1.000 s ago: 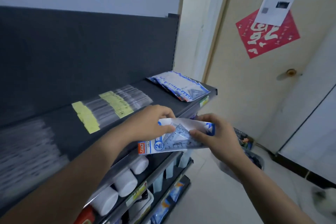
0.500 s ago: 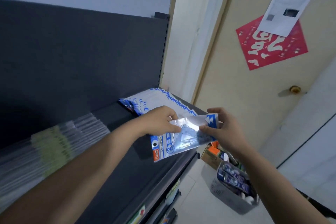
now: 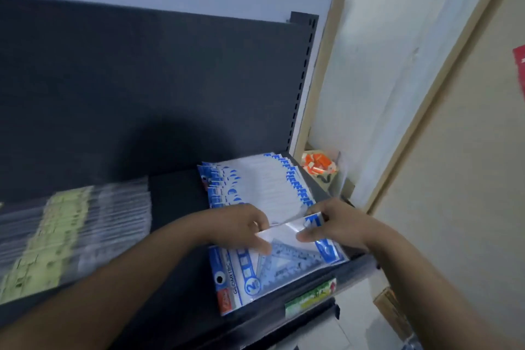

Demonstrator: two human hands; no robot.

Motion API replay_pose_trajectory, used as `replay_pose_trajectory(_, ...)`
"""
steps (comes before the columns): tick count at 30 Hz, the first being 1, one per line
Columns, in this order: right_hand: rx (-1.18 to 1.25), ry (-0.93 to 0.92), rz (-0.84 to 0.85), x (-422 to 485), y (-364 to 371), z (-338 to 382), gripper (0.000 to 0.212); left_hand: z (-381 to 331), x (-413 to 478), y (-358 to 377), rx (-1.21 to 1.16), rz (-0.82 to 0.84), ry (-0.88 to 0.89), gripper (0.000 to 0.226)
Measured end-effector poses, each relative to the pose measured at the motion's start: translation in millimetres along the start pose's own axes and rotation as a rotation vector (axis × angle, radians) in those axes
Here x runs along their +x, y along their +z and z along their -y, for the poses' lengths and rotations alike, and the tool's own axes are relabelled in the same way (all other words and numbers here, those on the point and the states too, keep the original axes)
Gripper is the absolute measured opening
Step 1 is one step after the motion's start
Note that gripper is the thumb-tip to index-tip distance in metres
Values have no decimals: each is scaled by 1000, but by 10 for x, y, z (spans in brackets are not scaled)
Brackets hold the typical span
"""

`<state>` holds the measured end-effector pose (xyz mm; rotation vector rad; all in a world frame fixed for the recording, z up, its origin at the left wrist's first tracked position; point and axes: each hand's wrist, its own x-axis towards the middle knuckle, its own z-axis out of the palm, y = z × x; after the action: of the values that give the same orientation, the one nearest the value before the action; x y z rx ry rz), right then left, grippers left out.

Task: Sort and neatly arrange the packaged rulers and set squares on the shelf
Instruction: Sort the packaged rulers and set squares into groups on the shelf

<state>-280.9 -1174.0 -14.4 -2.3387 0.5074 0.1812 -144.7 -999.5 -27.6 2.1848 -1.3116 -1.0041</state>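
The fingers (image 3: 263, 248) of my left hand (image 3: 244, 229) are curled down onto the white top flap of a set-square packet (image 3: 272, 270), thumb and fingertips pinching it. The fingers (image 3: 304, 237) of my right hand (image 3: 339, 224) pinch the same flap at its other corner, one above and one below the blue-printed edge. Both hands hold the one packet, close together, with only a short stretch of flap between them.

Below my fingers the packet slopes toward me, face up. A clear blue triangle shows through its window, and its lower edge reaches the front lip of the dark shelf (image 3: 176, 239). Whether the flap I hold touches anything behind it I cannot tell.

Just beyond my fingertips stands a row of packets (image 3: 255, 183) of the same blue-and-white kind, overlapped one behind another toward the shelf's back panel (image 3: 142, 79). Well to the left of my left fingers lie the ruler packs (image 3: 56, 239), clear sleeves with pale yellow-green labels, blurred. A bare strip of shelf lies between them and the row.

Under my right fingers, on the shelf's front edge, is a green and white price label (image 3: 311, 296). Past the shelf end, beyond my right fingers, sits an orange-printed bag (image 3: 319, 165) by the door frame (image 3: 326, 88).
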Motion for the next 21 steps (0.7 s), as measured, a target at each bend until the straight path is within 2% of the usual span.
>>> replay_pose_trajectory(4,-60,-88,86,200,-53,-93,42,-34,-14,9,-22,-146,-139,31)
replay_pose_trajectory(10,-9,-218,86,386,-74,-223,21,-73,-50,156,-1,-490,-251,32)
replay_pose_trajectory(15,-134,-275,-18,349,-26,-395,36,-123,-158,315,189,-666,-235,41)
replay_pose_trajectory(16,-126,-288,-38,337,-19,-421,41,-133,-181,339,223,-695,-233,46)
replay_pose_trajectory(18,-125,-299,-58,310,-13,-454,59,-133,-221,385,302,-700,-281,70)
replay_pose_trajectory(21,-137,-327,-22,285,-27,-460,87,-111,-275,444,330,-611,-344,106)
